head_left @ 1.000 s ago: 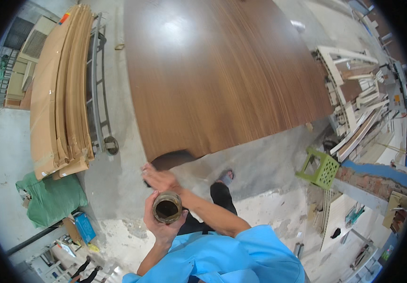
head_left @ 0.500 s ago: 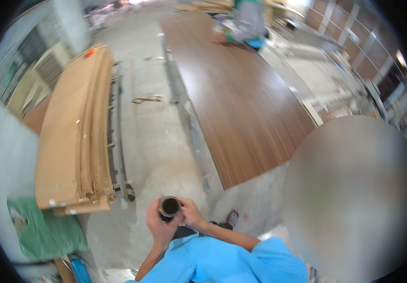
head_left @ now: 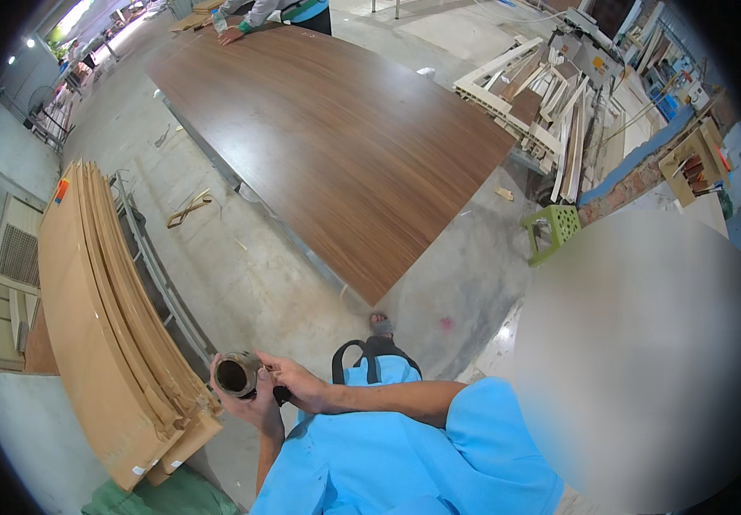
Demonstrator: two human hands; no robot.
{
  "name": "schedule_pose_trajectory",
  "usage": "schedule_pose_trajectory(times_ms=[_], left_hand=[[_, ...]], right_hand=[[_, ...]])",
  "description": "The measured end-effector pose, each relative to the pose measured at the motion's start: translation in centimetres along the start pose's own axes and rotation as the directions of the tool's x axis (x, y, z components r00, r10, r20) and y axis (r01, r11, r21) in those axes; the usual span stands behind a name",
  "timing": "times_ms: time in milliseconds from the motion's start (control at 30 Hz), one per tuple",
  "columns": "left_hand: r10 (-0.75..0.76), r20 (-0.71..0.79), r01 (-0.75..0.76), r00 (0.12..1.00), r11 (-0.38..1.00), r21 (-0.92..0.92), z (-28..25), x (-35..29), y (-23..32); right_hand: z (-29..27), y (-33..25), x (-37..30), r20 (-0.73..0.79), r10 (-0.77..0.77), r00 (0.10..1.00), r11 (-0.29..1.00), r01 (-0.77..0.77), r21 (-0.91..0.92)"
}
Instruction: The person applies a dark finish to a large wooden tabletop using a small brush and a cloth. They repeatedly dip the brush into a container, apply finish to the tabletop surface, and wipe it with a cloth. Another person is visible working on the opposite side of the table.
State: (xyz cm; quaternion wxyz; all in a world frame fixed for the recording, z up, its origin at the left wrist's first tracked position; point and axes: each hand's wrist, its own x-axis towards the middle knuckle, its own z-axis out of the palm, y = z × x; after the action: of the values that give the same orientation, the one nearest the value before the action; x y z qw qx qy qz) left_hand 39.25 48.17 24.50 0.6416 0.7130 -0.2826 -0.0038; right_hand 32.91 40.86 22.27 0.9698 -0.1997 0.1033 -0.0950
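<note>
Both of my hands are around a short grimy cylinder [head_left: 235,374] with a round opening and a dark inside, held low at the left in front of my body. My left hand [head_left: 259,410] wraps its outer side and underside. From the other side my right hand [head_left: 300,383] grips the same piece, its fingertips against the wall. Something dark shows beneath the right fingers, too hidden to name. Beyond my hands lies a large brown wood-grain panel [head_left: 327,146], its near corner pointing toward me.
Cardboard sheets [head_left: 100,318] are stacked at the left beside a metal rack [head_left: 151,266]. Another person's hand [head_left: 231,34] rests on the panel's far end near a bottle. A green stool [head_left: 551,232] and wood offcuts [head_left: 551,94] stand at the right. A blurred round patch covers the lower right.
The view has swung to the right, bringing the stool and offcuts into sight. My hands with the cylinder now appear farther left, and the cylinder's opening is tilted more to the left.
</note>
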Motion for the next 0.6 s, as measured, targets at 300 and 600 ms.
schedule_pose_trajectory(times_ms=[300,600], left_hand=[[-0.01,0.064,0.019,0.998,0.991,-0.132,5.6,2.0,-1.5],[0.035,-0.041,-0.032,0.999,0.997,0.07,9.5,4.0,-0.2]], right_hand=[[-3.8,-8.8,-0.1,-0.052,0.019,0.998,0.883,-0.041,-0.468],[-22.4,-21.8,-6.3,-0.513,-0.79,-0.337,0.486,0.165,-0.858]])
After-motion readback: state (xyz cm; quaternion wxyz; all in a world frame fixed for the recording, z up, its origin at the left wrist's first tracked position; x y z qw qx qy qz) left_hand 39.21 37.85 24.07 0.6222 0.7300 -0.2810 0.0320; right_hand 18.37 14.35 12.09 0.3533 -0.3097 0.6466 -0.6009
